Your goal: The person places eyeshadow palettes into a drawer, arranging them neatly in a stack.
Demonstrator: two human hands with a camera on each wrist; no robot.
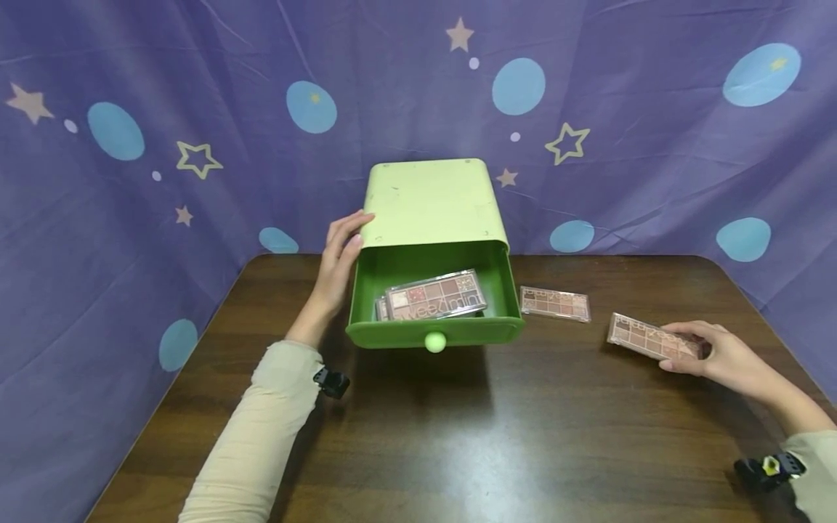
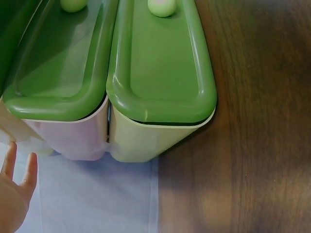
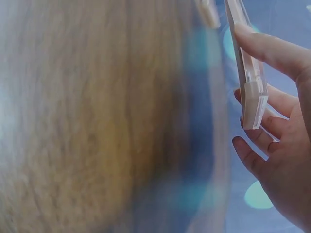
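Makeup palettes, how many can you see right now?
4 in view: a held palette in the right hand, a loose palette on the table, and, in the open drawer, a top palette partly covering a lower palette. More may be hidden beneath.

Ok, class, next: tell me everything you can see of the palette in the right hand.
The palette is a slim, flat rectangle with a clear, plastic-looking lid, closed over rows of mostly brown and pinkish squares; lettering crosses the lid. The right wrist view shows a pale beige base. The right hand grips one end between thumb and fingers; it appears lifted off the table.
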